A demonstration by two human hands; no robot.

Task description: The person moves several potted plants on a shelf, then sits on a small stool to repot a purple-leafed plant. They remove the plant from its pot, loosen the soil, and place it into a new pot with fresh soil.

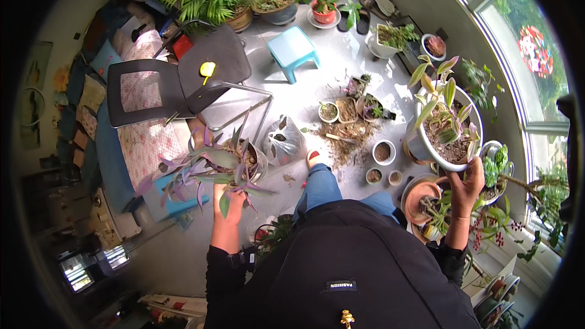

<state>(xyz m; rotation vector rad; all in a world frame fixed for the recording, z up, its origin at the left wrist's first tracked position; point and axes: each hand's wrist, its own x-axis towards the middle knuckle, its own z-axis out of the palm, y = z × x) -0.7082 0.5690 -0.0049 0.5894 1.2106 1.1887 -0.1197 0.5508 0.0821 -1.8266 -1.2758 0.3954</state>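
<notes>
My left hand (228, 205) holds a pot with a trailing purple-leaved plant (224, 160), gripping it from the near side; leaves cover part of the fingers. In my right hand (468, 187) is the near rim of a white plant pot (413, 135), with soil and a green-and-pink-striped plant (448, 96) in it. Both pots are raised above the floor on either side of me. Between them, spilled soil (347, 146) lies on the grey tiles, with a light-handled small tool (338, 138) on it.
Small pots (384, 152) and a soil-filled tray (347, 110) stand around the spill. A plastic bag (284, 141) sits by my foot. A blue stool (295, 48) and a black mesh chair (215, 61) are farther off. Potted plants (274, 2) line the far side and the window.
</notes>
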